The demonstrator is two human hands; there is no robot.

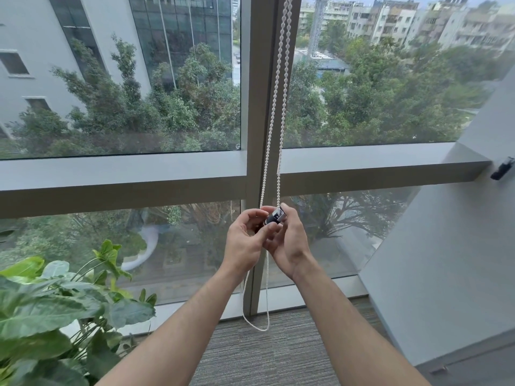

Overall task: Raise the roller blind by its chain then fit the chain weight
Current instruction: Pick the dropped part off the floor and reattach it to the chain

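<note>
At lower left of the frame, leafy plant (55,296) spreading, at centre, left hand (245,238) and right hand (289,240) pinching the chain weight (274,217) between curled fingers, white bead chain (278,107) hanging down the window mullion (262,79), looping below the hands.

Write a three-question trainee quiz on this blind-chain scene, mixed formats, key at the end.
1. True or false: both hands are at the chain weight.
2. Where does the bead chain hang? A) in front of the window's upright post B) across the right wall C) over the plant
3. Fill in: the chain's loop ends just above the ____.

Key: 1 true, the left hand and right hand both grip it. 2 A, by the post. 3 carpet.
</note>
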